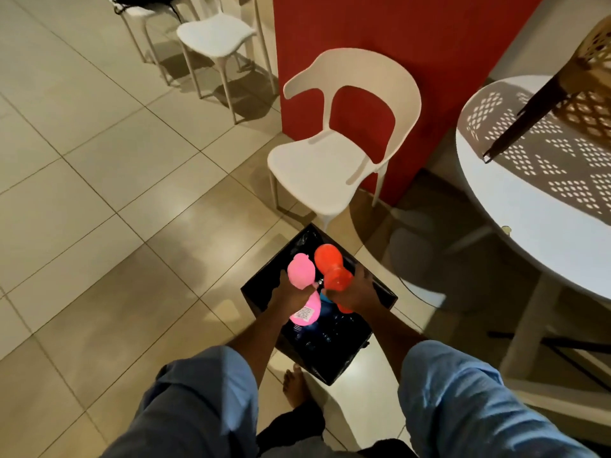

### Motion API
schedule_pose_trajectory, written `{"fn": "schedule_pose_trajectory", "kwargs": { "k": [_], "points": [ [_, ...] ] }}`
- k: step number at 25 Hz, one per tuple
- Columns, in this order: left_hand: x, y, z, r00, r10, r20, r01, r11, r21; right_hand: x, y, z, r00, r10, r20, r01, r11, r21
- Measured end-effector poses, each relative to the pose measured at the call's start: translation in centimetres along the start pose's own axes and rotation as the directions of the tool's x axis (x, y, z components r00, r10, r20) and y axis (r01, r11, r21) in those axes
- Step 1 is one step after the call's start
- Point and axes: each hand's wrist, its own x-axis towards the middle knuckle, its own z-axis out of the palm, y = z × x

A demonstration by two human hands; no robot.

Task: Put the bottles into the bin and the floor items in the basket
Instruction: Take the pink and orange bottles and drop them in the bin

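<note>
A black square bin (253, 294) lined with a dark bag stands on the floor in front of me. My left hand (289, 294) grips a pink bottle (300, 271) by its waist, held over the bin's opening. My right hand (355, 289) grips an orange-red bottle (327, 262) the same way, right beside the pink one. Both bottles are hourglass-shaped; a white label shows on the pink one's lower end. Clear plastic bottles (317, 332) lie inside the bin below. A perforated tan basket (591, 104) sits on the round white table at the right edge.
A white chair (330, 166) stands just behind the bin against a red wall. The round white table (529, 233) fills the right side. More white chairs (215, 38) stand at the back left. Tiled floor stretches to the left. My bare foot (294, 388) is beside the bin.
</note>
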Motion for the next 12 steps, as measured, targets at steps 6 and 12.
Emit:
{"fn": "schedule_pose_trajectory", "kwargs": {
  "k": [6,12],
  "points": [
    [1.4,0.0,0.2,1.000,-0.014,-0.008,0.016,0.968,0.250,0.8,1.4,0.2,0.994,0.027,0.102,-0.019,0.997,-0.079],
    [-0.3,1.0,1.2,0.991,0.133,-0.024,-0.125,0.969,0.211,-0.7,2.1,-0.9,0.992,0.000,0.129,0.017,0.990,-0.138]
  ]
}}
